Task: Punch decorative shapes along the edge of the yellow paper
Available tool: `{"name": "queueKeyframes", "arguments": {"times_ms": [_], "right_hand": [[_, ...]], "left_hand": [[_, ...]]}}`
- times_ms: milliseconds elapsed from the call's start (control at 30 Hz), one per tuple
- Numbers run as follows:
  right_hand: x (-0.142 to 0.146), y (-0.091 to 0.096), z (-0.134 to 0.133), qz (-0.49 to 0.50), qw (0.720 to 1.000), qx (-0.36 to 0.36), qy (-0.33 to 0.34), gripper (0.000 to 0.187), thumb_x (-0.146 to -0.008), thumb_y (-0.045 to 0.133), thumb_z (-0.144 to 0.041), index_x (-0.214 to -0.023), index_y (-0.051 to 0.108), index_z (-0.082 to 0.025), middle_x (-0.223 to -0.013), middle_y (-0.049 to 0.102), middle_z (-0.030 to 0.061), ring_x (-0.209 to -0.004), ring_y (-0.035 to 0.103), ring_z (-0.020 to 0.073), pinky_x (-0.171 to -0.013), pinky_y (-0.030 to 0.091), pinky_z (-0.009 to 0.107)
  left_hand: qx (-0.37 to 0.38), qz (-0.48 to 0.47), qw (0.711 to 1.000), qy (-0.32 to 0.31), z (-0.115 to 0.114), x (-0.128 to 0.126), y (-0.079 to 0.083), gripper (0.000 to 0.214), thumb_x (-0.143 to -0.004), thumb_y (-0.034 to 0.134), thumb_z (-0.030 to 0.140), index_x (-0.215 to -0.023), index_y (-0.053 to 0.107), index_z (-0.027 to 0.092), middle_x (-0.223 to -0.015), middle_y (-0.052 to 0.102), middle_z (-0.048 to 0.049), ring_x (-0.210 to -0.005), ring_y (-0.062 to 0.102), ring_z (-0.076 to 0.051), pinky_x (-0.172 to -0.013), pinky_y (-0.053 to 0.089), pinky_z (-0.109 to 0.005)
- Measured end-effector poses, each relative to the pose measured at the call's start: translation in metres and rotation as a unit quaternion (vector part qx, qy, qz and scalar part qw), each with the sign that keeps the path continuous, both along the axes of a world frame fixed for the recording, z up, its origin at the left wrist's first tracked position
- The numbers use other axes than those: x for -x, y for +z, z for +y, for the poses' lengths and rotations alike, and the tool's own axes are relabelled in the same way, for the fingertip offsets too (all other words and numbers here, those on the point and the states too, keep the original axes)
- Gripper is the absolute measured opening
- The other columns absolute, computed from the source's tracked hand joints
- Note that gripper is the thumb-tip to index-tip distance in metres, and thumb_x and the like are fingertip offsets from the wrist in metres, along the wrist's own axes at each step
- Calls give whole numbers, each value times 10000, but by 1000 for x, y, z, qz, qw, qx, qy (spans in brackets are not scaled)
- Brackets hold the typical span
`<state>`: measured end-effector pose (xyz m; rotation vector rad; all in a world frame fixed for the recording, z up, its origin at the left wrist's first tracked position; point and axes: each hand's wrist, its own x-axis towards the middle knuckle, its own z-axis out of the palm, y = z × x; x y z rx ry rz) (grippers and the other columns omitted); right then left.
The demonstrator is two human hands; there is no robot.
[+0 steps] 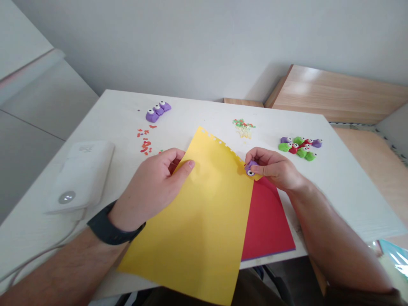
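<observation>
Risk: the yellow paper sheet (188, 221) overhangs the near table edge, unsupported, with only the hands controlling it. It could sag, twist, and drag against the purple craft punch (251, 168). Second risk: a bite too close to the sheet's far edge, beside the row of punched holes (216, 140), could tear the thin strip between holes. The red paper sheet (270, 221) lies loose beneath, reaching the near edge, and could shift with it.

Grip: the left hand (149, 187) is closed in a pinch on the yellow sheet's left side. The right hand (270, 168) has thumb and fingers together, clamped on the punch at the sheet's far right corner. Cannot tell if the punch is pressed.

On the white table (334, 182), a cluster of coloured punches (299, 148) sits near the far right corner.
</observation>
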<state>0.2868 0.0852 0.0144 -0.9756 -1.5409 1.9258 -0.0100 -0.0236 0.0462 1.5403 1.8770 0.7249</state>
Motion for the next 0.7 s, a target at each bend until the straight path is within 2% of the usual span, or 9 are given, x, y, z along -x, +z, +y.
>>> {"name": "queueKeyframes", "arguments": {"times_ms": [267, 467, 700], "right_hand": [[-1, -1, 0, -10, 1000, -8, 16, 238, -803, 855, -252, -975, 709, -177, -829, 698, 27, -711, 584, 145, -632, 404, 265], [4, 1, -2, -8, 1000, -17, -19, 236, -822, 844, -280, -974, 686, -195, -863, 682, 15, -757, 603, 151, -692, 439, 278], [4, 2, -5, -8, 1000, -11, -16, 224, -871, 803, -305, -1021, 678, -195, -899, 665, 20, -790, 594, 147, -709, 429, 270]], "left_hand": [[10, 6, 1000, -9, -1, 0, 2, 279, -992, 573, 480, -907, 662, 229, -715, 704, 50, -639, 631, -163, -618, 401, -289], [20, -6, 1000, -10, -1, -1, 4, 285, -989, 574, 483, -933, 673, 222, -752, 731, 29, -679, 647, -184, -629, 410, -295], [21, -16, 1000, -5, -1, -2, 5, 276, -984, 587, 476, -932, 675, 219, -735, 716, 41, -659, 633, -167, -627, 405, -288]]}}
